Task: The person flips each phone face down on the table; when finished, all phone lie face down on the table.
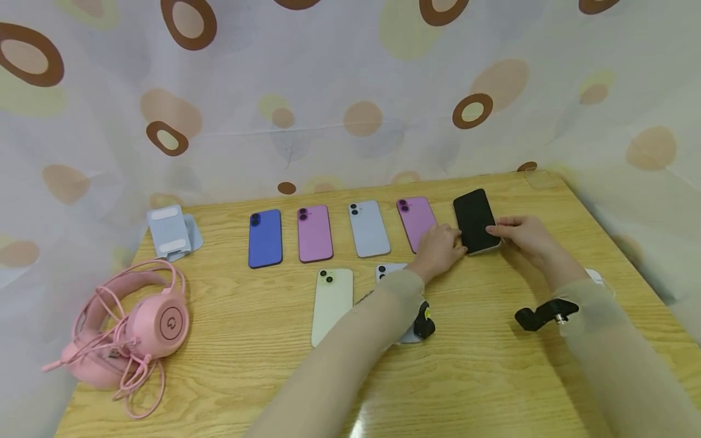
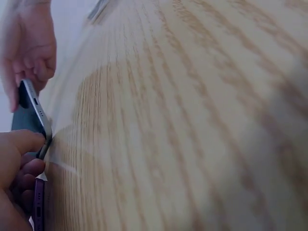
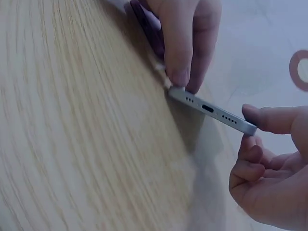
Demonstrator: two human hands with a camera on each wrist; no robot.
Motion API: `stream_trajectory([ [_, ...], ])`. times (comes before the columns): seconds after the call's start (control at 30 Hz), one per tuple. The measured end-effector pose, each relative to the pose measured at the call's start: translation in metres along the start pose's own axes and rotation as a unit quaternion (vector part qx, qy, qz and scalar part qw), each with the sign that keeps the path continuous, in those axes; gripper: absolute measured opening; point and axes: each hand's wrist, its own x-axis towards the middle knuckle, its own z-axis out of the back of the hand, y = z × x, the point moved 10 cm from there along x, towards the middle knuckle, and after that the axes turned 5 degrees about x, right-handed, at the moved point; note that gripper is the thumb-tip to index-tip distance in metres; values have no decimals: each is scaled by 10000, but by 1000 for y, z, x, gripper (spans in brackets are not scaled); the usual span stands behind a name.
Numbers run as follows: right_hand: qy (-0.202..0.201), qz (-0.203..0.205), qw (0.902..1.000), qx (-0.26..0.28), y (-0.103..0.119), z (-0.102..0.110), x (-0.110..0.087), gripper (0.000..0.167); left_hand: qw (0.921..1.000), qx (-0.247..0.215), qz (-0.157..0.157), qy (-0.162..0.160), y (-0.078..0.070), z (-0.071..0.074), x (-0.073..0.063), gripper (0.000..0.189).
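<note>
A smartphone with a dark screen facing up is at the right end of the back row. My left hand pinches its left edge near the lower corner, thumb on top in the left wrist view. From the opposite side my right hand pinches the right edge between thumb and fingers. The phone's silver bottom edge, with port and speaker holes, is tilted in the right wrist view: the right side is raised, the left corner close to the table. Just left of it lies a pink phone, its lower end beside my left hand.
Further left along the back lie a white phone, another pink phone and a blue phone. In front is a pale yellow phone; my left forearm partly covers a light phone. Pink headphones and a light-blue stand occupy the left.
</note>
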Motion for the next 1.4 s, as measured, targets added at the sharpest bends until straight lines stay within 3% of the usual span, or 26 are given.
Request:
stream_trajectory([
  [0.17,-23,322,9995,49,18,-8,-5,64,9999,-43,-77,-57,2,1,0,35],
  [0.27,-46,485,9988,-95,24,-13,-8,64,9964,-812,-141,-201,2,8,-2,35],
  [0.33,-53,600,9980,-195,27,-15,-10,62,9855,-1661,-139,-309,3,15,-4,33],
  [0.43,11,727,9970,-283,28,-19,-12,62,9612,-2717,-105,-459,5,27,-6,32],
  [0.7,374,896,9942,-454,25,-31,-12,57,9251,-3768,192,-440,14,36,-17,36],
  [0.77,427,840,9939,-569,22,-34,-12,57,9215,-3845,284,-475,17,35,-18,37],
  [1.0,580,175,9842,-1664,2,-36,-12,79,9400,-3332,489,-550,26,33,-19,35],
  [1.2,299,143,9749,-2201,3,-30,-12,74,9547,-2893,553,-418,27,26,-17,28],
  [1.33,62,237,9662,-2568,8,-24,-10,70,9730,-2284,331,-85,19,19,-12,18],
  [1.4,-49,287,9628,-2685,10,-22,-8,65,9847,-1724,197,128,14,16,-8,21],
])
